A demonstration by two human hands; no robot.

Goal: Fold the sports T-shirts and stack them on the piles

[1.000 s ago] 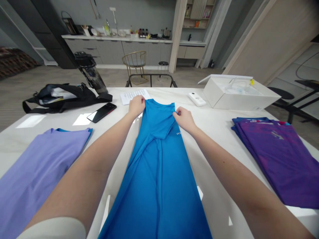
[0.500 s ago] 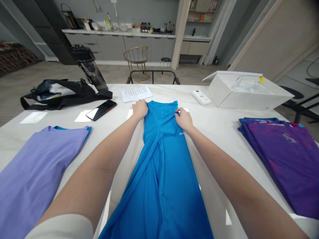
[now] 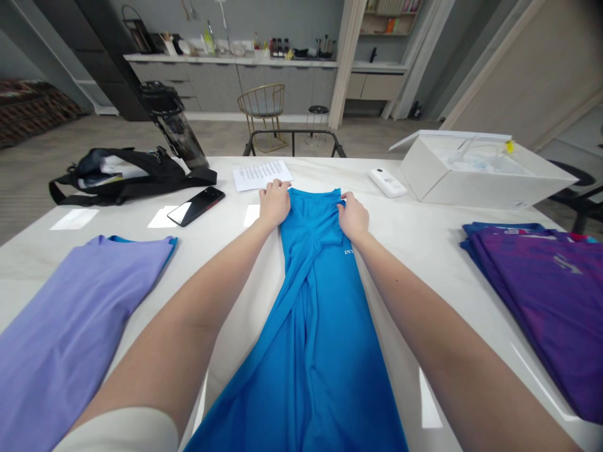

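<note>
A bright blue T-shirt (image 3: 325, 314) lies lengthwise on the white table, its sides folded inward and its far end narrow. White lettering shows near its right edge, partly covered by my wrist. At the far left corner my left hand (image 3: 276, 202) has its fingers curled on the fabric. My right hand (image 3: 353, 215) pinches the opposite corner between thumb and fingers. Creases run from the gathered top down the middle of the cloth. The near end spreads wider and runs out of view at the bottom.
Folded lavender shirts (image 3: 89, 301) lie at left, folded purple shirts (image 3: 541, 282) at right. Farther back are a phone (image 3: 196, 206), a black bag (image 3: 127, 172), a water bottle (image 3: 174, 122), a printed sheet (image 3: 262, 176), a white device (image 3: 387, 182) and an open white box (image 3: 485, 185).
My left hand's fingers have shifted slightly at the shirt's far left corner. My right hand keeps its pinch. The whole view has moved a little, with things appearing slightly farther right.
</note>
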